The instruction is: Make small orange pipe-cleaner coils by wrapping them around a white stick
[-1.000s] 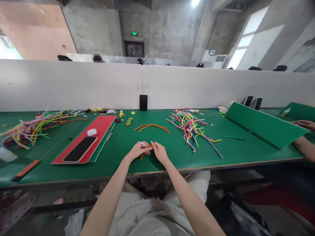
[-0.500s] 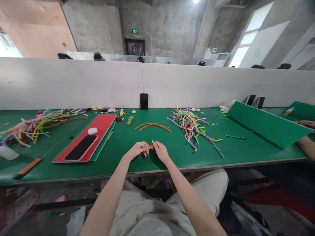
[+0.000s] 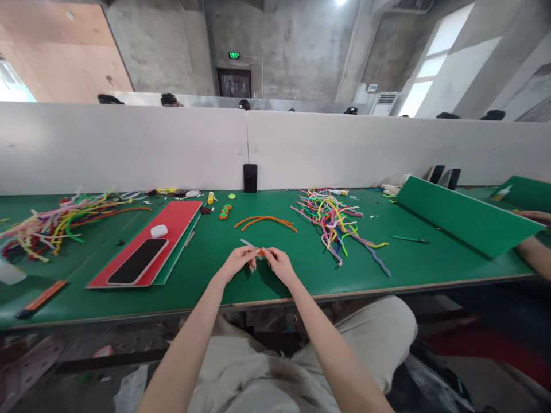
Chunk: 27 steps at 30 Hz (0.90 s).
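From the head view, your left hand (image 3: 236, 263) and right hand (image 3: 279, 263) have lifted a little off the green table (image 3: 301, 269) since a second ago. The orange pipe cleaner piece (image 3: 260, 251), which trailed below your fingertips then, is now gathered into the gap between them. Your left fingers pinch a thin pale stick (image 3: 248, 245) that slants up and away from your thumb; your right fingers close on the orange piece from the other side. By my reading, the winding has tightened onto the stick. Beyond your fingertips lie loose orange pipe cleaners (image 3: 266, 221); farther out, off your right fingers, is the mixed-colour pile (image 3: 333, 221).
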Available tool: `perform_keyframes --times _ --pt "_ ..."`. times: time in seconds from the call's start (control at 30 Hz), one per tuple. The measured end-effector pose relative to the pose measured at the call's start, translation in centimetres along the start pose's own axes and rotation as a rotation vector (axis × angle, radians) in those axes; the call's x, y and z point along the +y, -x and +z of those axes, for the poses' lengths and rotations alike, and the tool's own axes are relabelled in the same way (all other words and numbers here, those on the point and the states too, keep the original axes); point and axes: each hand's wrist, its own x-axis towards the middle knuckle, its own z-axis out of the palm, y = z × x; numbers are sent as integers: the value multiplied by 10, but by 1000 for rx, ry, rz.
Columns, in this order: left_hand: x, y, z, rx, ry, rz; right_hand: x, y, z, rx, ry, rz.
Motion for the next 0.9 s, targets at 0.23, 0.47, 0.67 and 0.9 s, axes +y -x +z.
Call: perform_keyframes --times 0.23,0.47,0.67,0.9 --pt "3 2 0 -27 30 19 1 1 1 29 -15 18" --pt "4 3 0 -21 21 13 1 1 2 22 -38 37" --pt "5 3 0 -5 -21 -12 2 1 1 11 -77 64" --pt "4 5 -1 -58 -53 -29 4 1 0 12 -102 83"
